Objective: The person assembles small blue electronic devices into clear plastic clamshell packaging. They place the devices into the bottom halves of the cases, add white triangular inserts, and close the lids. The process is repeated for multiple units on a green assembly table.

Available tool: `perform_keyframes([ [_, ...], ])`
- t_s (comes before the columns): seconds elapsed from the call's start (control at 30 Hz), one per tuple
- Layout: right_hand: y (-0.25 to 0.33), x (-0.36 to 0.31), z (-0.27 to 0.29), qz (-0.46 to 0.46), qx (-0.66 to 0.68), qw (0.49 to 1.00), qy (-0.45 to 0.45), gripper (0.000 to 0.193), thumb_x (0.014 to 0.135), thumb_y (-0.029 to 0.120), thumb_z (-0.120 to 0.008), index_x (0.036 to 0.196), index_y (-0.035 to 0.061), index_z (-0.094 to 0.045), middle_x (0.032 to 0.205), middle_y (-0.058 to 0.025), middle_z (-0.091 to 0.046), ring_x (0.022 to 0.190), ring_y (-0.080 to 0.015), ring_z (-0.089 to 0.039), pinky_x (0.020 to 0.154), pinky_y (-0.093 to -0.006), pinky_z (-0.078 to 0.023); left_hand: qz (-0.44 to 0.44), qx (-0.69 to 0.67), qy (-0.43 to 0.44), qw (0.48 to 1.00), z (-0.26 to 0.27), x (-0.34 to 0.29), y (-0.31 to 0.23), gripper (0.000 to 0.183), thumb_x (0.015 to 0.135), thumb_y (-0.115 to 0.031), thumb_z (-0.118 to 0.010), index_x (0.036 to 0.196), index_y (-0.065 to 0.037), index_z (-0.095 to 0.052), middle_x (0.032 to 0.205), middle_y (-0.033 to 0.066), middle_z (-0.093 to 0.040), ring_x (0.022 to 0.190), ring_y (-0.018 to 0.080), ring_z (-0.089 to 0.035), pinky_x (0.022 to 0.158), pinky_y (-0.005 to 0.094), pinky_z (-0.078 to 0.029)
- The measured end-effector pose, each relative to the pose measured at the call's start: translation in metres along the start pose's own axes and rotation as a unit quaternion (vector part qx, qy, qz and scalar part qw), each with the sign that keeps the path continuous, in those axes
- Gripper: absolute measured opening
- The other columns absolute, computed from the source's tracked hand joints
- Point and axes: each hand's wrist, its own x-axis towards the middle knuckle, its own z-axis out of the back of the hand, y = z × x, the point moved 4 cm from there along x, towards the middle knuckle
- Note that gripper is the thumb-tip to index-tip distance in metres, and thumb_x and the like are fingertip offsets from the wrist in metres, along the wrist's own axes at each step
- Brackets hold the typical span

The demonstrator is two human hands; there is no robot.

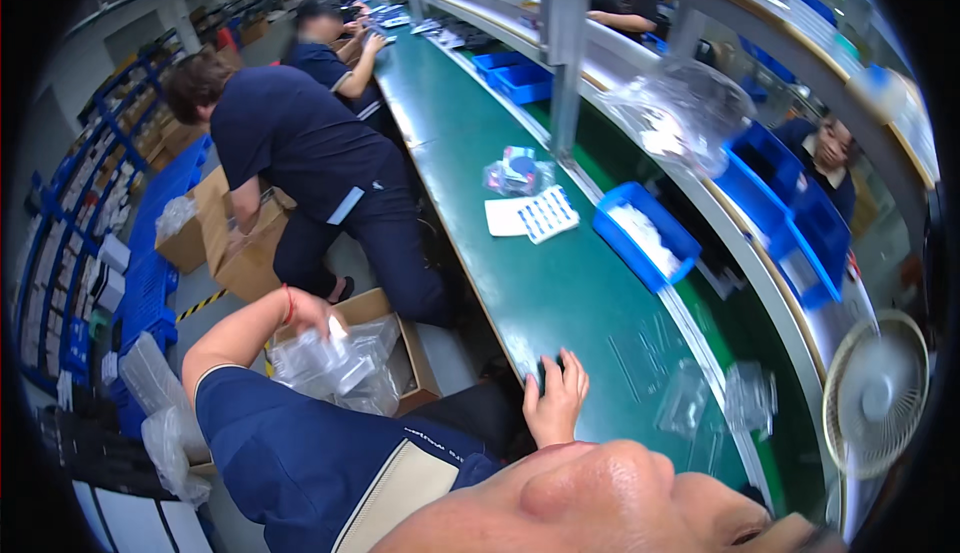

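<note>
While the middle is filled by a long green desk [455, 153], an open cardboard box [418, 358] is placed left of it. Also left of the desk, clear plastic packaging [345, 365] is piled in the box and touched by the left hand [312, 314]; whether its grip is clenched cannot be told. At the desk's left edge the right hand [556, 403] is placed, grip released.

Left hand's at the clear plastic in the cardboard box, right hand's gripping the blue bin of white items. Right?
Not quite: the head view shows the right hand at the near edge of the green bench, well apart from the blue bin of white items. The left hand is at the clear plastic in the cardboard box.
</note>
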Motion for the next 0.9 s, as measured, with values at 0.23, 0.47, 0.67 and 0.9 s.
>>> perform_keyframes([
  [0.23, -0.039, -0.073, 0.101, -0.176, -0.282, 0.938, -0.100, 0.063, 0.076, 0.034, -0.071, 0.131, 0.0111, -0.051, 0.146, -0.0225, -0.031, 0.136, -0.0434, -0.023, 0.104, -0.0636, -0.018, -0.374, -0.141, 0.045, 0.916, -0.140, 0.036, -0.217, 0.050, 0.071, 0.005, -0.060, 0.121, 0.000, -0.052, 0.111, 0.0136, -0.062, 0.103, 0.0221, -0.061, 0.091, 0.0347, -0.050],
  [0.47, -0.077, -0.149, 0.160, -0.410, -0.290, 0.859, -0.102, 0.086, 0.075, 0.057, -0.067, 0.146, 0.0215, -0.033, 0.148, -0.0317, -0.018, 0.137, -0.0519, -0.013, 0.103, -0.0710, -0.010, -0.385, -0.249, 0.058, 0.887, -0.256, 0.117, -0.295, 0.041, 0.083, -0.021, -0.063, 0.121, -0.012, -0.051, 0.115, 0.0068, -0.058, 0.107, 0.0258, -0.057, 0.083, 0.0495, -0.050],
  [0.67, -0.114, -0.140, 0.152, -0.449, -0.292, 0.839, -0.091, 0.076, 0.083, 0.063, -0.052, 0.144, 0.0207, -0.038, 0.148, -0.0303, -0.022, 0.138, -0.0507, -0.013, 0.108, -0.0650, -0.009, -0.490, -0.288, 0.033, 0.822, -0.316, 0.151, -0.360, 0.043, 0.088, -0.024, -0.063, 0.125, -0.008, -0.047, 0.118, 0.0094, -0.056, 0.108, 0.0265, -0.056, 0.087, 0.0491, -0.049],
  [0.9, -0.123, -0.147, 0.160, -0.394, -0.316, 0.838, -0.205, 0.070, 0.080, 0.045, -0.066, 0.138, 0.0123, -0.044, 0.146, -0.0279, -0.026, 0.136, -0.0479, -0.020, 0.108, -0.0623, -0.014, -0.579, -0.196, -0.114, 0.783, -0.347, 0.187, -0.397, 0.063, 0.081, -0.032, -0.075, 0.127, 0.000, -0.046, 0.122, 0.0162, -0.049, 0.110, 0.0238, -0.049, 0.092, 0.0336, -0.042],
])
